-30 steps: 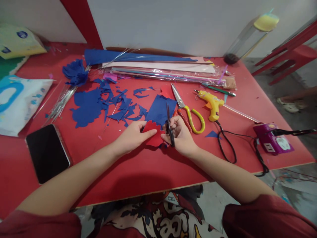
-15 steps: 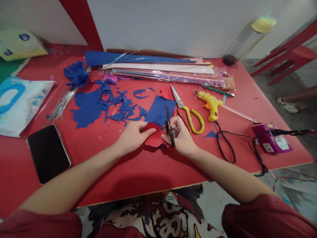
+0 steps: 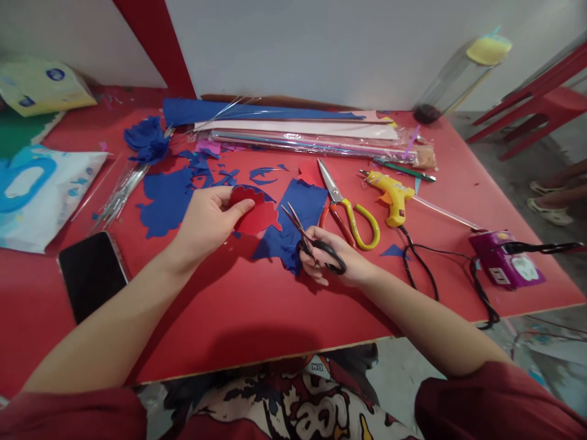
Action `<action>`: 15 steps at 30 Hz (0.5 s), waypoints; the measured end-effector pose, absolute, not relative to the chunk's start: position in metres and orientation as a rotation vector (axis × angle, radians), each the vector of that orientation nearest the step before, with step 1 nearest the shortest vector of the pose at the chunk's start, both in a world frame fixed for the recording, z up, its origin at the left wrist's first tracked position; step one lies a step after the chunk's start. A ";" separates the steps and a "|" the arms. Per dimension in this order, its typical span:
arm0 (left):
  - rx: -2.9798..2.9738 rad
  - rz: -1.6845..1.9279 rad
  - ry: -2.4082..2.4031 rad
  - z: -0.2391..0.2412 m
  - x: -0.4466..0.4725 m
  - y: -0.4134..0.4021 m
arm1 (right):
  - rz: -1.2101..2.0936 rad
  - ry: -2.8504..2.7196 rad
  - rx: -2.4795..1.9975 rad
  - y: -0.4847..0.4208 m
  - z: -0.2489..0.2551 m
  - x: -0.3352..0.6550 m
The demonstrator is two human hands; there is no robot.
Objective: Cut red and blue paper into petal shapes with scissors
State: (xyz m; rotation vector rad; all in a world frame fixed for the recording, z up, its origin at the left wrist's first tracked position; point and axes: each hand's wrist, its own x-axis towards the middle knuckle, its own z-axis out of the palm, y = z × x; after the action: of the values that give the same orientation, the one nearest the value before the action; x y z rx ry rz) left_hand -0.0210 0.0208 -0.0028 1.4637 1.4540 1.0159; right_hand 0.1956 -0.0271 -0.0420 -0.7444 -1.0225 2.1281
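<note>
Between thumb and fingers, my left hand (image 3: 208, 220) pinches a red piece with a scalloped edge (image 3: 257, 219); a sliver of blue shows behind it. My right hand (image 3: 332, 253) holds small black-handled scissors (image 3: 328, 255), their blades parted and pointing up and left. Crumpled blue scrap (image 3: 282, 244) lies beside the right fingers; whether they touch it I cannot tell. A flat blue sheet (image 3: 302, 201) rests just beyond. Larger scissors with yellow and orange handles (image 3: 355, 226) lie past my right hand. Left of my left hand are cut blue pieces (image 3: 166, 201).
A yellow glue gun (image 3: 389, 192) lies right, its cord near a purple power block (image 3: 504, 260). Rolled sheets (image 3: 257, 113) line the back. A blue flower (image 3: 147, 139), wires (image 3: 120, 195), a phone (image 3: 92, 275) and a wipes pack (image 3: 55, 189) are left. Someone's foot (image 3: 550, 211) shows far right.
My left hand has carried the red piece left and up, away from the scissors. My right hand has lowered and tilted the scissors, and blue scrap now shows beside it.
</note>
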 end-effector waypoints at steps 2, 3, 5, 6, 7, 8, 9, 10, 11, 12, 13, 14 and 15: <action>1.434 1.023 1.464 0.000 -0.020 0.019 | 2.172 -1.041 -0.701 -0.027 -0.041 0.197; 1.416 1.011 1.450 0.001 -0.020 0.018 | 2.179 -1.058 -0.679 -0.027 -0.042 0.197; 1.384 0.981 1.397 0.003 -0.017 0.016 | 2.179 -1.098 -0.642 -0.027 -0.042 0.197; 1.377 0.960 1.371 0.003 -0.016 0.015 | 2.176 -1.116 -0.633 -0.027 -0.043 0.197; 1.378 0.942 1.350 0.003 -0.015 0.015 | 2.174 -1.130 -0.625 -0.028 -0.043 0.197; 1.384 0.923 1.336 0.004 -0.014 0.014 | 2.171 -1.142 -0.619 -0.028 -0.044 0.197; 1.400 0.901 1.332 0.004 -0.013 0.014 | 2.169 -1.154 -0.614 -0.028 -0.044 0.197; 1.429 0.876 1.336 0.004 -0.013 0.014 | 2.165 -1.171 -0.605 -0.028 -0.044 0.197; 1.462 0.856 1.341 0.003 -0.012 0.014 | 2.159 -1.190 -0.598 -0.028 -0.044 0.197; 1.492 0.837 1.343 0.003 -0.013 0.014 | 2.152 -1.210 -0.592 -0.028 -0.043 0.197; 1.517 0.822 1.340 0.002 -0.013 0.014 | 2.145 -1.230 -0.588 -0.028 -0.043 0.197; 1.535 0.810 1.332 0.001 -0.013 0.014 | 2.140 -1.247 -0.587 -0.028 -0.043 0.197; 1.543 0.800 1.318 0.000 -0.014 0.014 | 2.136 -1.261 -0.587 -0.028 -0.043 0.197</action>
State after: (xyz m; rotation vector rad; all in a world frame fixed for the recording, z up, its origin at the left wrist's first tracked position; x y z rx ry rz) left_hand -0.0139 0.0143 0.0004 1.5427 1.3180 0.8001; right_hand 0.1969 -0.0280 -0.0427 -0.5873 -1.2607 2.1362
